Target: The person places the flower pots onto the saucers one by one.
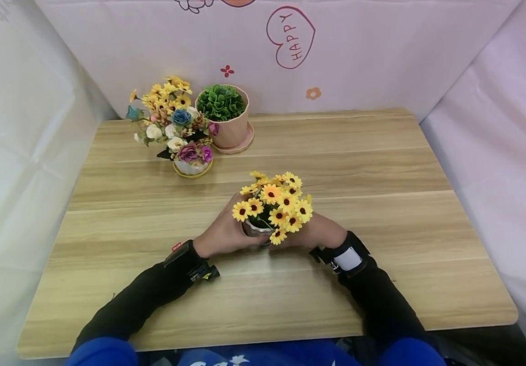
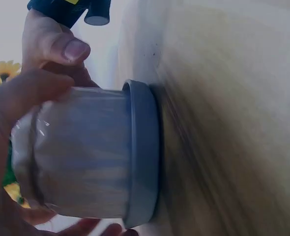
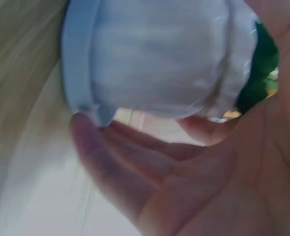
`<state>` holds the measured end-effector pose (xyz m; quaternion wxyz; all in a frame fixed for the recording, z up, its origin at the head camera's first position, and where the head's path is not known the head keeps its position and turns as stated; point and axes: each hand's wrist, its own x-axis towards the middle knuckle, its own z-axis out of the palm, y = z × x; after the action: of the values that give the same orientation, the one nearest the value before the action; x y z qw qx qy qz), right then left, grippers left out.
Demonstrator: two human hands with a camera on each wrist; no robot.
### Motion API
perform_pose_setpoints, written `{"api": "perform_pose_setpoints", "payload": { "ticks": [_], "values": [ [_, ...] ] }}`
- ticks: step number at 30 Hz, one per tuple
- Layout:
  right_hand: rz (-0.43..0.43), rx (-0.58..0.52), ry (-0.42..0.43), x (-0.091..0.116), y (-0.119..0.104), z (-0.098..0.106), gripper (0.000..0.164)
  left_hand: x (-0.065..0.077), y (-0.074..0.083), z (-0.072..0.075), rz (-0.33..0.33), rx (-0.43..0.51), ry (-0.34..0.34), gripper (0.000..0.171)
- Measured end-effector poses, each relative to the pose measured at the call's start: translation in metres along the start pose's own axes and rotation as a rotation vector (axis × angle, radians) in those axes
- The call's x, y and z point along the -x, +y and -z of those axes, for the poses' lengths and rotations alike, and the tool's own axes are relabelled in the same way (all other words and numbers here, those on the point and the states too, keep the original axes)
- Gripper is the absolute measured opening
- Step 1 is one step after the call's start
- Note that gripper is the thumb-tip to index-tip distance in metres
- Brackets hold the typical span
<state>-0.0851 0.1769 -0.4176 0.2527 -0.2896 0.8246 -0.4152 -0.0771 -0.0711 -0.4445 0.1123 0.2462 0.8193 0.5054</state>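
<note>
A small flowerpot [image 2: 86, 152] with artificial yellow daisies [image 1: 286, 202] stands near the middle of the table. Its glazed body tapers to a bluish-grey saucer [image 2: 145, 152], which appears to sit on the wood. My left hand [image 1: 228, 229] grips the pot from the left, thumb across the near side and fingers round the far side. From the right, my right hand [image 1: 322, 231] curls round the pot; in the right wrist view a fingertip [image 3: 83, 125] touches the saucer's edge [image 3: 78, 59]. The blossoms hide part of both hands in the head view.
At the back left, a white pot [image 1: 192, 166] holds mixed roses [image 1: 176, 129] and yellow daisies. Behind it, a pink pot [image 1: 231, 133] with a green plant [image 1: 221, 102] stands on a pink saucer [image 1: 240, 146]. White cloth [image 1: 359, 51] hangs behind the table [image 1: 382, 168].
</note>
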Motion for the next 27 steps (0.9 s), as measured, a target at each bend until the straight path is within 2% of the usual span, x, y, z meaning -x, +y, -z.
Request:
{"api": "perform_pose_setpoints", "payload": {
  "ticks": [2, 5, 9, 13, 15, 18, 22, 27],
  "values": [
    [0.000, -0.004, 0.026, 0.001, -0.002, -0.004, 0.084, 0.004, 0.003, 0.002, 0.004, -0.096, -0.005, 0.108],
    [0.012, 0.013, 0.068, -0.002, -0.007, -0.011, 0.084, 0.007, 0.006, 0.002, -0.024, -0.223, -0.005, 0.107],
    [0.046, 0.128, 0.122, -0.010, -0.014, -0.018, 0.078, 0.008, 0.006, -0.001, -0.078, -0.308, 0.021, 0.107],
    [0.024, 0.161, 0.166, -0.013, -0.017, -0.024, 0.071, 0.009, 0.005, -0.007, -0.088, -0.321, 0.040, 0.108],
    [0.021, 0.173, 0.190, -0.012, -0.016, -0.027, 0.066, 0.010, 0.005, -0.010, -0.071, -0.314, 0.035, 0.110],
    [0.060, 0.239, 0.245, -0.011, -0.014, -0.031, 0.062, 0.012, 0.006, -0.013, -0.042, -0.313, 0.029, 0.113],
    [0.114, 0.287, 0.323, -0.010, -0.012, -0.035, 0.065, 0.012, 0.007, -0.016, -0.009, -0.310, 0.030, 0.117],
    [0.083, 0.291, 0.330, -0.009, -0.014, -0.034, 0.070, 0.011, 0.004, -0.018, 0.015, -0.319, 0.026, 0.120]
  ]
}}
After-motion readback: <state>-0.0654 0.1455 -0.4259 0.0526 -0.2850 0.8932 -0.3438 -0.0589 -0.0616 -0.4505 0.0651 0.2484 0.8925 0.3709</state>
